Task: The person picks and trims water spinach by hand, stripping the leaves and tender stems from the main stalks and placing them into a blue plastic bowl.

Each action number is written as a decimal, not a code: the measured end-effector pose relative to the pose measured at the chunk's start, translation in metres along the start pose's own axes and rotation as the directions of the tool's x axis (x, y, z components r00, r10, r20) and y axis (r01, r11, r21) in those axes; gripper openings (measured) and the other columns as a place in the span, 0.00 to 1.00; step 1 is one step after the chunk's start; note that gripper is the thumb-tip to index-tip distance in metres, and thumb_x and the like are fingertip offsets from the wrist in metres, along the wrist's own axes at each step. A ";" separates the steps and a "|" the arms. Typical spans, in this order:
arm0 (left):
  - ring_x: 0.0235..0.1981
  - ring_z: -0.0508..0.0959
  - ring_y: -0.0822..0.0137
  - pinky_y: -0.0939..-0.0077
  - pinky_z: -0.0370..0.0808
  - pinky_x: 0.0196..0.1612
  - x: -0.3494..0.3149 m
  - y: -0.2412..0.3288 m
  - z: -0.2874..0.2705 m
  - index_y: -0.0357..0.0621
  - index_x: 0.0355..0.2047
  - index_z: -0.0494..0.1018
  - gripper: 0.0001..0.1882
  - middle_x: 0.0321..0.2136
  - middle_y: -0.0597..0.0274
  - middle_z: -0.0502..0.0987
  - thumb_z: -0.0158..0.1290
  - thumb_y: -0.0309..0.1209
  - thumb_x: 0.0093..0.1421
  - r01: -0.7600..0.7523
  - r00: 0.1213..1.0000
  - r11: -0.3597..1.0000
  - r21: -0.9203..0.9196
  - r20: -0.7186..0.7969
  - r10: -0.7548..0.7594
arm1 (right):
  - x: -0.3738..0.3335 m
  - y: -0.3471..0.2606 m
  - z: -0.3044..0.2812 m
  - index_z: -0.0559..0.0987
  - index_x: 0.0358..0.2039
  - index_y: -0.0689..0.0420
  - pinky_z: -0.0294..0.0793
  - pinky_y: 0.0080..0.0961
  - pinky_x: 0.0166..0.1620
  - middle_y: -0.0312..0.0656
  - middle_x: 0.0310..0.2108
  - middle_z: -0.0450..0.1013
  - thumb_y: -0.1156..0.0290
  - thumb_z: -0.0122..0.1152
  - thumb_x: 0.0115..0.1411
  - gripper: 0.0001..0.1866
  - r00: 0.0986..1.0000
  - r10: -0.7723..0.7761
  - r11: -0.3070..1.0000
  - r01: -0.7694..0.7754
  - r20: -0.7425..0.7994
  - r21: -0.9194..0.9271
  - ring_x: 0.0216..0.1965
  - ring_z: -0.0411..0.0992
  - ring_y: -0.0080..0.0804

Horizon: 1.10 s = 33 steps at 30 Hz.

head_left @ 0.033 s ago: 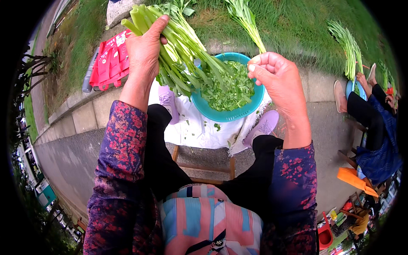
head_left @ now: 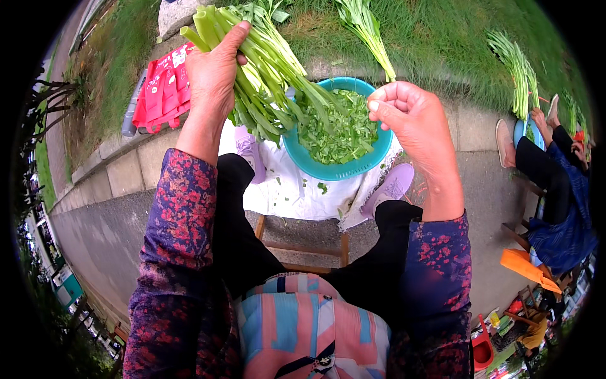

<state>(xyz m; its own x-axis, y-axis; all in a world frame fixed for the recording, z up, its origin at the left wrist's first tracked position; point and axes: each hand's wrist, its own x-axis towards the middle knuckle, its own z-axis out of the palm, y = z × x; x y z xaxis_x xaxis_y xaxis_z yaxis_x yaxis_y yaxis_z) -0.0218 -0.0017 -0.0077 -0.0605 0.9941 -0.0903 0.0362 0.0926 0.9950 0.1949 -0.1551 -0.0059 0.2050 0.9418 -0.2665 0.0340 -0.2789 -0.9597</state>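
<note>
My left hand (head_left: 211,72) is closed round a thick bunch of leafy greens (head_left: 259,76), pale cut stalk ends up and left, leaves hanging over a teal basin (head_left: 338,172). Torn green leaves (head_left: 338,129) fill much of the basin. Beyond the basin's right rim, my right hand (head_left: 407,117) has thumb and fingertips pinched together. Whatever may lie in that pinch is too small or hidden to make out. Behind its fingers, another bunch of long-stemmed greens (head_left: 366,31) lies on the grass, stem ends toward the hand.
A white cloth (head_left: 290,199) lies beneath the basin, between my purple shoes. At left sit a red bag (head_left: 163,91) and a grey cylinder (head_left: 134,107). To the right, another person (head_left: 549,177) sits by a blue basin, with greens (head_left: 514,72) on the grass.
</note>
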 end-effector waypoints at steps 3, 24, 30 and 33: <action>0.17 0.68 0.80 0.85 0.66 0.21 -0.004 0.000 0.000 0.38 0.28 0.75 0.10 0.20 0.69 0.73 0.62 0.31 0.52 -0.029 0.999 0.999 0.044 0.039 0.027 | -0.004 0.015 -0.008 0.78 0.34 0.63 0.70 0.19 0.30 0.35 0.24 0.74 0.76 0.60 0.53 0.08 0.991 -0.123 0.949 0.130 0.043 -0.287 0.23 0.70 0.18; 0.23 0.73 0.79 0.78 0.71 0.26 -0.059 -0.004 0.046 0.37 0.27 0.77 0.11 0.20 0.65 0.77 0.61 0.33 0.51 -0.018 0.933 0.980 0.199 0.355 -0.055 | 0.001 -0.004 0.047 0.73 0.31 0.58 0.72 0.31 0.32 0.42 0.29 0.70 0.78 0.67 0.44 0.14 0.869 -0.494 0.757 0.436 0.011 -0.487 0.30 0.72 0.40; 0.23 0.73 0.79 0.78 0.71 0.26 -0.060 -0.006 0.047 0.37 0.27 0.77 0.11 0.20 0.66 0.77 0.61 0.33 0.51 -0.009 0.933 0.985 0.170 0.355 -0.053 | 0.002 0.001 0.047 0.73 0.28 0.58 0.70 0.33 0.31 0.42 0.27 0.70 0.78 0.65 0.45 0.10 0.849 -0.528 0.727 0.434 -0.029 -0.533 0.29 0.71 0.42; 0.23 0.73 0.79 0.78 0.71 0.26 -0.060 -0.005 0.047 0.36 0.27 0.77 0.11 0.20 0.65 0.77 0.61 0.33 0.51 -0.007 0.932 0.977 0.215 0.356 -0.072 | 0.003 0.001 0.048 0.73 0.27 0.58 0.70 0.34 0.30 0.42 0.27 0.70 0.77 0.64 0.46 0.08 0.851 -0.523 0.732 0.421 -0.046 -0.535 0.27 0.71 0.42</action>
<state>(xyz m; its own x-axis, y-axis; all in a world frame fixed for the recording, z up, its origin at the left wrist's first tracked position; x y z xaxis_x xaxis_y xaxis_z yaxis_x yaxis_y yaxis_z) 0.0287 -0.0595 -0.0091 0.2963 0.9397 -0.1707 0.2502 0.0961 0.9634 0.1483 -0.1434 -0.0122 0.2021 0.9388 0.2791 0.6348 0.0914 -0.7673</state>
